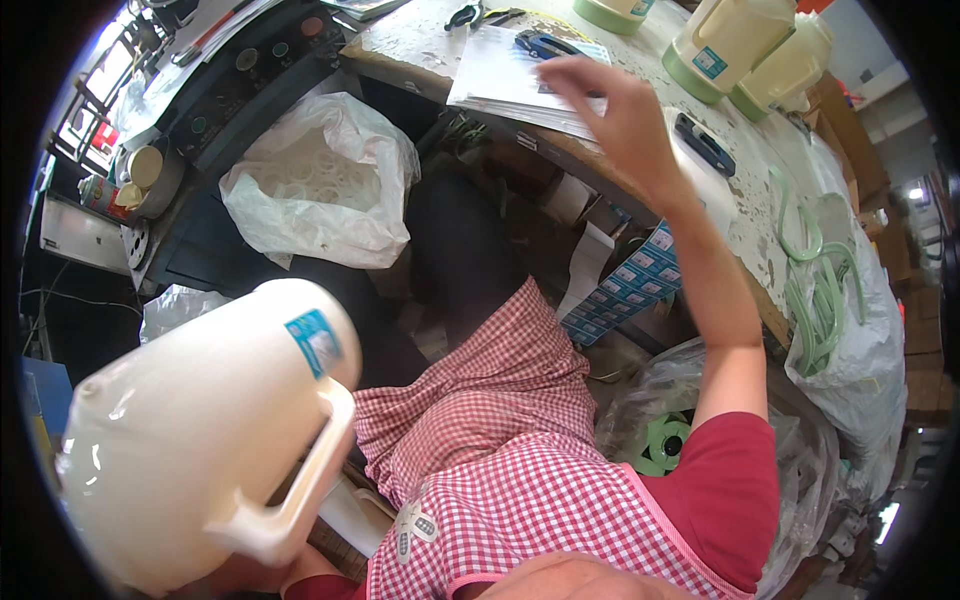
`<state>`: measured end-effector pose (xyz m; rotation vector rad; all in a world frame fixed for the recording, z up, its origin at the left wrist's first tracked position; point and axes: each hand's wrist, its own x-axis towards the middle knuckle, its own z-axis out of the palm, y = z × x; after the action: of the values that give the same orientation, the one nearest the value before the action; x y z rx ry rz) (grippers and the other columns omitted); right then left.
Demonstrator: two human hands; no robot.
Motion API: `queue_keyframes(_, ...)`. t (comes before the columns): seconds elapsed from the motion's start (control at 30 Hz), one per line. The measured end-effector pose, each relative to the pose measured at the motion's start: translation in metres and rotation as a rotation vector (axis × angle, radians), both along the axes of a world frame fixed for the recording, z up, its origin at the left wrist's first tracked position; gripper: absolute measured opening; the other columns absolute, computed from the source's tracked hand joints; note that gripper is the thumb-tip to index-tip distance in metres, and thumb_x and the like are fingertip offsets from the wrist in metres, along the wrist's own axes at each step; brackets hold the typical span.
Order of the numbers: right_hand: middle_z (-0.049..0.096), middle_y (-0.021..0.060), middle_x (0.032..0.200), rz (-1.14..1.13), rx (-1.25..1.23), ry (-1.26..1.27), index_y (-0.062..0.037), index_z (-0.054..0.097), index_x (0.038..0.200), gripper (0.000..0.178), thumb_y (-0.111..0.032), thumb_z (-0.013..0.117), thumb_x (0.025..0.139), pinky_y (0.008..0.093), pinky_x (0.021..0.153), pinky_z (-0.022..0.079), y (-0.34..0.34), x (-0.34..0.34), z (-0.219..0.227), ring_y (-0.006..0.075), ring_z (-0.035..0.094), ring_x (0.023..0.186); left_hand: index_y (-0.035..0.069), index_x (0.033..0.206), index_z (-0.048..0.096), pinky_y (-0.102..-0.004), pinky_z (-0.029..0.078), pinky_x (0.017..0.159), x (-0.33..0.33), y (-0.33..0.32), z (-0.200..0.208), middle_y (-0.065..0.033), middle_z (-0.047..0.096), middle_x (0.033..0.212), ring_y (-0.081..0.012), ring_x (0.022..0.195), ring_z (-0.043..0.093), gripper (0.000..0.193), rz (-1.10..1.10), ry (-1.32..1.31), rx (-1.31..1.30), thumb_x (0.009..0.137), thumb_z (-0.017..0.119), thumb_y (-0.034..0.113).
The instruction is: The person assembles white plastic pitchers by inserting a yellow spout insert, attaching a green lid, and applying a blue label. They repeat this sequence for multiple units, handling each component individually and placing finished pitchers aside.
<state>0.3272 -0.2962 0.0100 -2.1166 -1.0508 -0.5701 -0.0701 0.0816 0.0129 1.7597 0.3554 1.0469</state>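
Observation:
A large cream plastic jug (190,420) with a blue label and a moulded handle lies tilted at the lower left. My left hand (245,577) holds it from below; most of its fingers are hidden behind the jug. Over the workbench, my right hand (610,110) is raised with the fingers apart, slightly blurred, and nothing shows in it. Beneath and beside that hand is a stack of white sheets (490,75), with a blue-and-black tool (545,43) on top.
More jugs (725,45) with green bases stand on the worn workbench (400,38). A white plastic bag (320,180) of pale rings sits ahead-left. Green strips (822,310) hang at the right by another bag. A dark flat object (705,145) lies near the bench edge, above a blue-patterned box (635,280).

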Motion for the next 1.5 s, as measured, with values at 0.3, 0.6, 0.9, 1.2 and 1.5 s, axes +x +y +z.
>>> queue_keyframes(0.3, 0.070, 0.0086, 0.104, -0.232, -0.551, -0.104, -0.0081, 0.073, 0.102, 0.021, -0.028, 0.074, 0.093, 0.0433, 0.095, 0.052, -0.024, 0.120, -0.058, 0.0294, 0.063, 0.110, 0.004, 0.143, 0.059, -0.0369, 0.036, 0.120, 0.163, -0.003, -0.018, -0.0127, 0.060, 0.146, -0.0256, 0.141, 0.051, 0.046, -0.545, 0.558, -0.053, 0.110, 0.054, 0.035)
queue_keyframes(0.6, 0.071, 0.0218, 0.118, -0.335, -0.225, 0.339, -0.0017, 0.065, 0.117, 0.030, -0.024, 0.066, 0.097, 0.0464, 0.087, 0.057, 0.037, 0.157, -0.055, 0.0355, 0.071, 0.102, 0.001, 0.075, 0.066, -0.0316, 0.048, 0.077, 0.254, 0.006, -0.014, 0.0000, 0.061, 0.072, -0.0089, 0.069, 0.054, 0.037, -0.362, 0.365, 0.172, 0.096, 0.076, 0.030)
queue_keyframes(0.9, 0.068, 0.0276, 0.122, -0.639, -0.487, 0.159, 0.0009, 0.063, 0.123, 0.037, -0.020, 0.063, 0.092, 0.0490, 0.095, 0.057, 0.076, 0.178, -0.068, 0.0413, 0.070, 0.111, 0.000, 0.074, 0.069, -0.0332, 0.044, 0.058, 0.310, 0.010, -0.109, -0.0047, 0.059, 0.062, -0.0116, 0.057, 0.049, 0.038, -0.304, 0.721, 0.229, 0.095, 0.075, 0.031)
queue_keyframes(1.2, 0.072, 0.0258, 0.107, -0.733, -0.448, 0.111, 0.0006, 0.071, 0.106, 0.027, -0.023, 0.065, 0.094, 0.0485, 0.095, 0.055, 0.075, 0.205, -0.080, 0.0440, 0.069, 0.103, 0.001, 0.086, 0.077, -0.0357, 0.052, 0.070, 0.317, 0.011, -0.127, -0.0096, 0.072, 0.075, -0.0169, 0.068, 0.064, 0.038, -0.352, 0.746, 0.135, 0.093, 0.073, 0.038)
queue_keyframes(1.5, 0.070, 0.0282, 0.112, -0.635, -0.382, 0.113, 0.0038, 0.067, 0.105, 0.031, -0.026, 0.066, 0.096, 0.0464, 0.097, 0.053, 0.066, 0.204, -0.081, 0.0424, 0.069, 0.104, 0.003, 0.084, 0.077, -0.0357, 0.051, 0.069, 0.319, 0.009, -0.130, -0.0097, 0.072, 0.075, -0.0174, 0.067, 0.064, 0.037, -0.371, 0.709, 0.135, 0.093, 0.074, 0.039)
